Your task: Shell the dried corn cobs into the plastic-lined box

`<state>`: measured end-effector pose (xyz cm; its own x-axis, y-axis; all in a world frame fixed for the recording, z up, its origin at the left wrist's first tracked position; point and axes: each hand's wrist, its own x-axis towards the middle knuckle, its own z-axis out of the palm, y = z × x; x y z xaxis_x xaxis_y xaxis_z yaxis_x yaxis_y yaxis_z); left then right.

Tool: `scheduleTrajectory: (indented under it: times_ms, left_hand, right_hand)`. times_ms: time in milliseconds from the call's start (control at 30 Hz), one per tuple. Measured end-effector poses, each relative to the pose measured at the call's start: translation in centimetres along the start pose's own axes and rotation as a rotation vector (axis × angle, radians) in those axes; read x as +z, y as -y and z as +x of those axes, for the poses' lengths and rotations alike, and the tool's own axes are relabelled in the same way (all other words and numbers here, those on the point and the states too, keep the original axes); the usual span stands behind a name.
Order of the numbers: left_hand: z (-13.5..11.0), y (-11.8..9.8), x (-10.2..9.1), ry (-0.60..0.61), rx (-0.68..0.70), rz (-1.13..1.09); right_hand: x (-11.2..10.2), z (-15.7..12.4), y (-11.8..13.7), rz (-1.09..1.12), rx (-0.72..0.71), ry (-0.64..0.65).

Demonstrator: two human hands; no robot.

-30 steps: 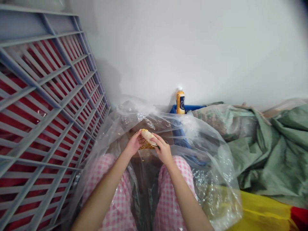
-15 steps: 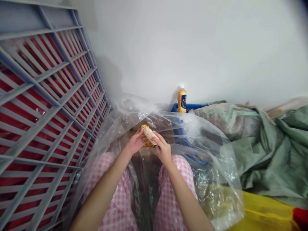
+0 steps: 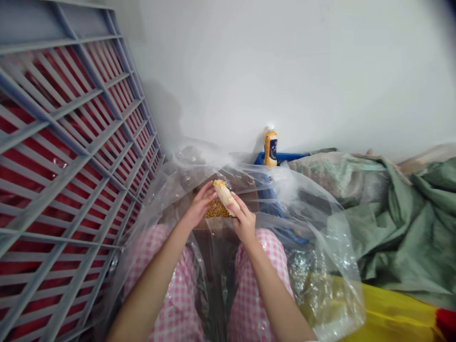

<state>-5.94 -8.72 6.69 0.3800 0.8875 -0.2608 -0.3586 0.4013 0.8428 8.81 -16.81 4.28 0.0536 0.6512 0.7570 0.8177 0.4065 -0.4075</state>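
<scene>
Two bare hands held close together in front of the body, curled inward.

The left hand (image 3: 199, 205) and right hand (image 3: 245, 221) bend their fingers toward each other, wrists slightly cocked, with bare forearms (image 3: 156, 280) angling up from the lower corners.

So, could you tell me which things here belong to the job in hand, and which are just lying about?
In use: left hand, right hand, pale corn cob, loose golden kernels, clear plastic sheet.
Lying about: yellow plastic bottle, green woven sack, grey slatted rack, blue plastic crate.
</scene>
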Motion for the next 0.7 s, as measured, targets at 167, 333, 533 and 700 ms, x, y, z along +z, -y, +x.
scheduleTrajectory:
  times_ms: [167,333,533,700]
  left_hand:
    - [0.5,-0.5,-0.8,-0.267,0.155,0.243]
    - [-0.6,-1.0,-0.2,-0.007,-0.093,0.109]
    - [-1.4,-0.8,0.4,0.069,-0.128,-0.013]
    - [-1.3,-1.0,0.2,0.072,-0.027,-0.091]
  right_hand:
    - [-0.1,-0.1,0.0,-0.137,-0.152,-0.055]
    - [0.0,-0.2,0.2,-0.177,-0.200,-0.021]
    - [0.5,0.0,0.9,-0.018,0.066,0.267]
    - [0.4,1.0,0.7,0.398,0.510,0.031]
